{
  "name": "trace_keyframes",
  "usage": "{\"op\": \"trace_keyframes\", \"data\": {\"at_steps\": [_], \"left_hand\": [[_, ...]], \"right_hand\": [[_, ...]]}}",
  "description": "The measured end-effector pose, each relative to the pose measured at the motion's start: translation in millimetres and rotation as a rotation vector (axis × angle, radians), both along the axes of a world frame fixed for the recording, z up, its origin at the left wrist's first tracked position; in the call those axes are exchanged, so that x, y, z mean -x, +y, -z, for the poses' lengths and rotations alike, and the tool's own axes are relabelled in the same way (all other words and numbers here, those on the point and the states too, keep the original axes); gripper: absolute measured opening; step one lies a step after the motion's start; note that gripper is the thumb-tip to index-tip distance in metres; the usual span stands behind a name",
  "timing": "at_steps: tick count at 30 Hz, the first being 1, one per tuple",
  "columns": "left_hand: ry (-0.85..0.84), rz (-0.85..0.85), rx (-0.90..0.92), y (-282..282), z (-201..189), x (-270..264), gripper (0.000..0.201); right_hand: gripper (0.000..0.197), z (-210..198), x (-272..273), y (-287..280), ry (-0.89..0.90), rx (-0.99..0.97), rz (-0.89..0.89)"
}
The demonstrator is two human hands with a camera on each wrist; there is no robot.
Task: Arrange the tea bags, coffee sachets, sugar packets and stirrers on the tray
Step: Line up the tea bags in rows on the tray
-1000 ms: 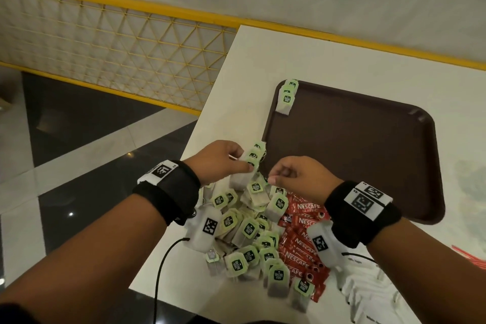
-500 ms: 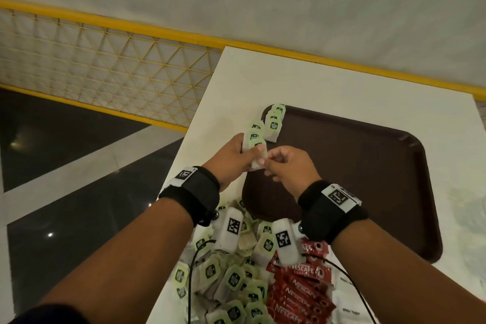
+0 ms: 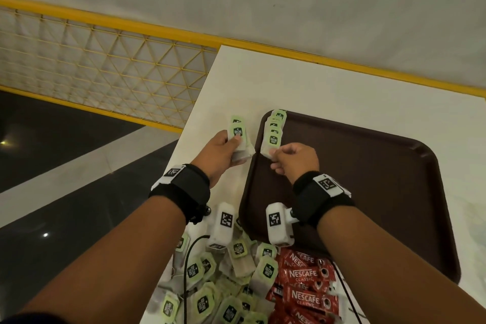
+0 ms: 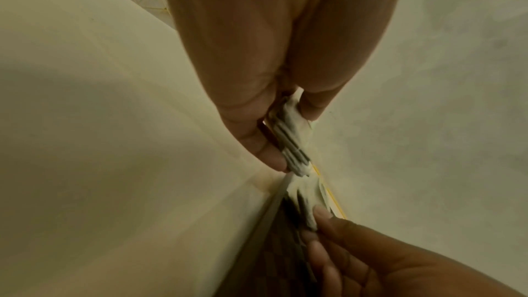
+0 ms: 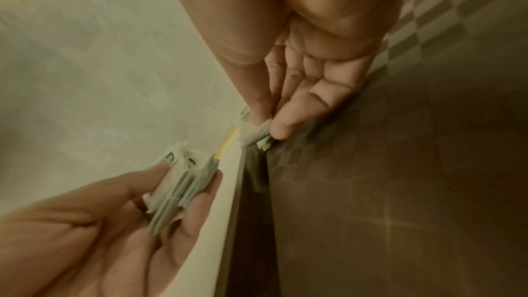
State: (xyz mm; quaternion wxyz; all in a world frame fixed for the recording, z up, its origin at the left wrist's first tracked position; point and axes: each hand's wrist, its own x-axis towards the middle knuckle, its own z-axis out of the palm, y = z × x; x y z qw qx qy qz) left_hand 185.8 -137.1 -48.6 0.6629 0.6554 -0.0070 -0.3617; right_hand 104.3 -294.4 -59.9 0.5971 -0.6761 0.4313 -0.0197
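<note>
A dark brown tray (image 3: 373,192) lies on the white table. A short row of green-labelled tea bags (image 3: 274,123) runs along its far left corner. My right hand (image 3: 272,153) pinches one tea bag (image 3: 272,141) at the near end of that row; the pinch also shows in the right wrist view, tea bag (image 5: 254,133). My left hand (image 3: 234,148) hovers just left of the tray rim and grips a small stack of tea bags (image 3: 238,135), seen edge-on as the stack (image 4: 288,141) between thumb and fingers.
A loose pile of tea bags (image 3: 231,287) lies at the near table edge under my forearms. Red Nescafe sachets (image 3: 306,275) lie beside it on the right. The table's left edge (image 3: 194,113) drops to a dark floor; a yellow mesh railing (image 3: 105,68) stands beyond.
Both hands moved from the pile forward to the tray's far left corner. The right hand drew a tea bag away from the left hand's stack and brought it to the row.
</note>
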Motion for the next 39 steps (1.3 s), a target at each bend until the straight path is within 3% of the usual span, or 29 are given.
{"op": "trace_keyframes", "data": {"at_steps": [12,18,22,26,32,39], "left_hand": [[-0.024,0.046,0.002,2.0,-0.1,1.4,0.026],[-0.076,0.121,-0.013,-3.6,4.9,9.4,0.033],[0.005,0.155,0.023,-4.9,5.2,13.3,0.031],[0.105,0.076,0.048,-5.9,1.6,11.8,0.025],[0.071,-0.003,0.016,1.9,3.7,7.9,0.02],[-0.006,0.061,-0.027,5.0,4.2,12.0,0.022]], "right_hand": [[0.027,3.7,-8.3,-3.6,0.063,0.365,-0.093],[0.016,-17.7,8.7,19.9,-0.18,0.051,-0.225],[0.002,-9.7,8.5,16.1,-0.192,-0.015,-0.168],[0.009,-2.0,10.4,7.6,-0.135,-0.052,-0.104],[0.005,3.3,7.0,-3.3,0.01,0.046,-0.113],[0.017,6.2,-1.6,-3.0,0.105,0.219,-0.135]]}}
